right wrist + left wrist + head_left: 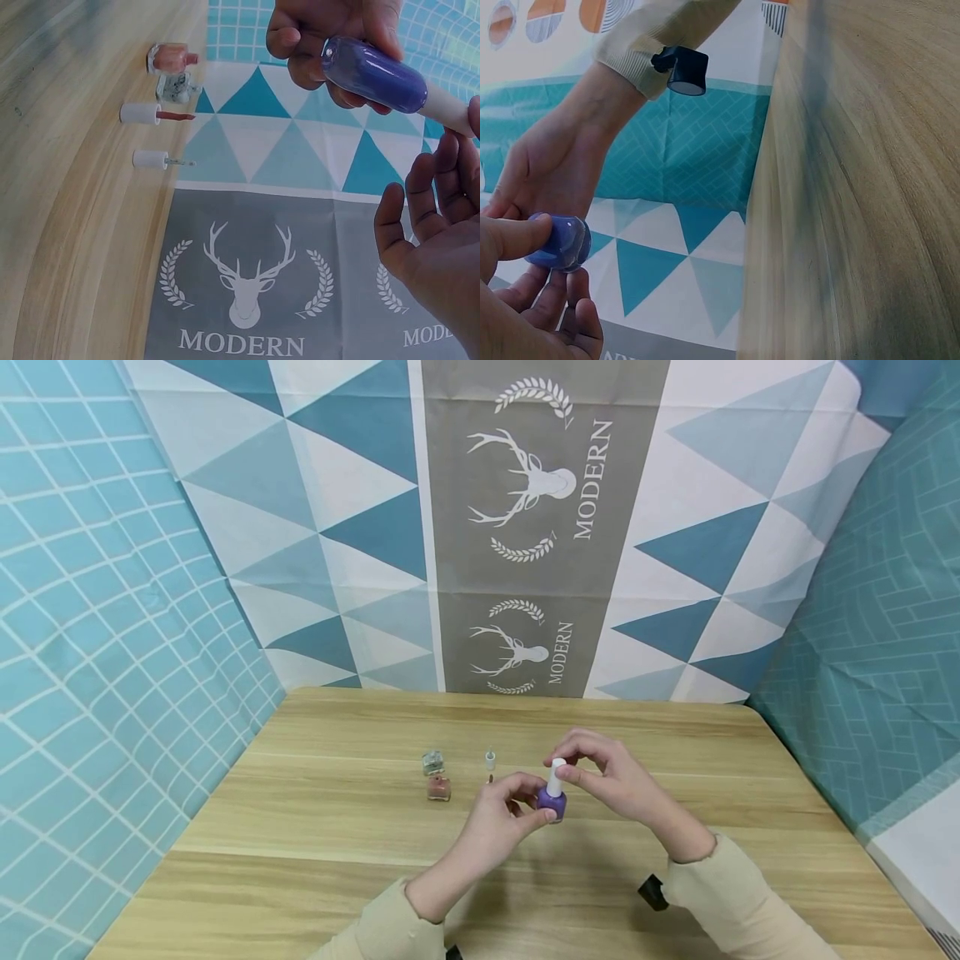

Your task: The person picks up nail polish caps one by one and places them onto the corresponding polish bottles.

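A purple nail polish bottle (551,805) with a white cap (556,777) is held above the table. My left hand (504,814) pinches the bottle's body between thumb and fingers. On the white cap, my right hand (611,777) has its thumb and fingertips closed around the top. In the right wrist view the bottle (375,75) lies tilted, its cap (448,112) still seated on the neck. The left wrist view shows the rounded base of the purple bottle (564,244) under the left thumb.
Left of the hands stand an uncapped pink polish bottle (438,789) and an uncapped clear glittery bottle (432,762). Two white caps stand brush up on the wooden table (337,827): one with a clear brush (491,758), one with a pink-coated brush (142,113). Patterned cloths hang around the table.
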The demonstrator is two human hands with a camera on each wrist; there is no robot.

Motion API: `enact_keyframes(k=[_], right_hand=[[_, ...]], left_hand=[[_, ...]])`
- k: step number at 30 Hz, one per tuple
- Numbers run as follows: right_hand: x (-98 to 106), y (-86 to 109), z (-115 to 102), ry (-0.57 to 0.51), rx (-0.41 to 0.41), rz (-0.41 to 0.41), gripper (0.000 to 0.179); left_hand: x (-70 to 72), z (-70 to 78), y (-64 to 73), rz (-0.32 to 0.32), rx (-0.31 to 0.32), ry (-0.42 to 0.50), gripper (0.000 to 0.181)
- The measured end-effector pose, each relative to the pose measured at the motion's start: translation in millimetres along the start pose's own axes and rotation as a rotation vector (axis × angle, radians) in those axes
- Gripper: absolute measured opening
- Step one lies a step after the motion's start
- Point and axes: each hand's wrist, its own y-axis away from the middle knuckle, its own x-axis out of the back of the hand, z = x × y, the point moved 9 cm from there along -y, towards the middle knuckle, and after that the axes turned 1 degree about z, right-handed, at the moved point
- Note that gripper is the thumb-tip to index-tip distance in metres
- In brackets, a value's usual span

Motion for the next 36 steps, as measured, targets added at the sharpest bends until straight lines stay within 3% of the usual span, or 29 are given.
enact_keyframes(k=[8,23,36], right_hand=[[0.1,-0.7,2.5,-0.017,0.013,0.015,0.013],[2.4,-0.9,5.8,-0.044,-0.048,0.078,0.021],[1.1,-1.3,2.5,0.03,-0.027,0.071,0.024]], left_hand=[[-0.4,-0.4,0.5,-0.002,0.0,0.007,0.023],[-1.9,-0.7,-0.5,0.005,-0.021,0.014,0.025],[-0.4,-1.9,0.7,0.0,0.01,0.008,0.024]])
